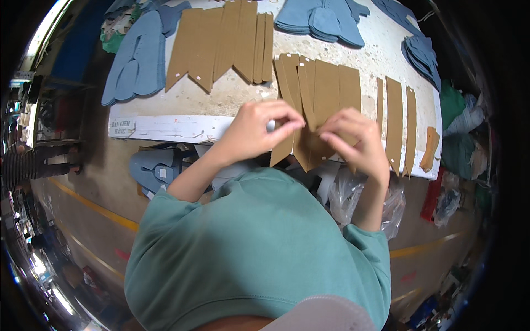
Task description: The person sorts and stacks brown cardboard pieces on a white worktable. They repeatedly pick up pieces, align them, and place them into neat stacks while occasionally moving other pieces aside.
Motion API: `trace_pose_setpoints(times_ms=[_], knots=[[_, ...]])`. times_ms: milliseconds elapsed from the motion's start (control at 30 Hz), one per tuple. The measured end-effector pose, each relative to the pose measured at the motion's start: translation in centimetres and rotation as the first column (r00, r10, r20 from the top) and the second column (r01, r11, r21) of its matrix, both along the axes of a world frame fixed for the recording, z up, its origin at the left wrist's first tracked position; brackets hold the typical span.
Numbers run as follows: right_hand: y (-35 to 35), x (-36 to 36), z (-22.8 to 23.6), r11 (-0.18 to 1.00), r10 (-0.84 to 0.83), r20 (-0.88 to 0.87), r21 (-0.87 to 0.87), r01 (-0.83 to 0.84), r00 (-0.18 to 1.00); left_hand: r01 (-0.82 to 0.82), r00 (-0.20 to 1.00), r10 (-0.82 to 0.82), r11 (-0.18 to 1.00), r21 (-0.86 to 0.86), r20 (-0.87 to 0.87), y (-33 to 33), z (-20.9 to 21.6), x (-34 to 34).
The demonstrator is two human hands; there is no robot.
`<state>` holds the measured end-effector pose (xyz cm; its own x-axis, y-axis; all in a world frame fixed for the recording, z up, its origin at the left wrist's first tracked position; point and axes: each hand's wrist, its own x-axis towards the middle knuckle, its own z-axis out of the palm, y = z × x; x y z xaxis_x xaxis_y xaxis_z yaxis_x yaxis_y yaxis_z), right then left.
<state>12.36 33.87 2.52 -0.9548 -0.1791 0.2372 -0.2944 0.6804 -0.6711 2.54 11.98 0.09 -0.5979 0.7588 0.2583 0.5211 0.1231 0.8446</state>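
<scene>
A stack of brown cut pieces [330, 83], flat like leather or fabric with pointed near ends, lies before me at the table's front edge. Small white tags dot the pieces. My left hand [259, 126] is over the stack's left side, thumb and forefinger pinched together at a narrow brown strip [307, 91]. Just right of it, my right hand [358, 135] is bent over the same stack, its thumb and fingertips drawn together. The fingertips of both hands are close to each other, and what is between them is too small or hidden to name.
More brown pieces [221, 44] are fanned out at the far left. Blue cut pieces [135, 66] lie beyond them, with another blue pile [320, 22] at the back. Separate brown strips [394, 121] lie on the right. Clear plastic bags [348, 193] hang below the white table edge [165, 128].
</scene>
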Motion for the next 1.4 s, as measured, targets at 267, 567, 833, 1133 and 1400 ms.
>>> trace_pose_setpoints(times_ms=[267,567,833,1133,1400], knots=[[1.1,0.2,-3.1,0.986,-0.028,0.169,-0.159,0.055,0.985,0.065,0.974,-0.027,0.984,-0.166,0.223,-1.4,-0.7,-1.0],[2.4,-10.6,-5.4,0.965,-0.245,0.1,0.122,0.232,0.964,-0.12,0.959,-0.037,0.847,-0.518,-0.282,4.4,-1.5,-9.8],[2.6,-10.6,-7.4,0.953,-0.217,0.295,-0.142,0.267,0.93,-0.065,0.962,-0.094,0.834,-0.548,-0.257,5.0,-2.6,-9.6],[3.2,-9.9,-6.4,0.567,0.035,0.321,-0.786,0.246,0.946,-0.115,0.868,0.111,0.993,-0.022,0.485,6.0,-3.4,-9.8],[2.1,-10.1,-6.5,0.588,-0.126,0.25,-0.761,0.275,0.96,-0.164,0.821,0.105,0.985,0.056,0.562,6.4,-3.5,-8.8]])
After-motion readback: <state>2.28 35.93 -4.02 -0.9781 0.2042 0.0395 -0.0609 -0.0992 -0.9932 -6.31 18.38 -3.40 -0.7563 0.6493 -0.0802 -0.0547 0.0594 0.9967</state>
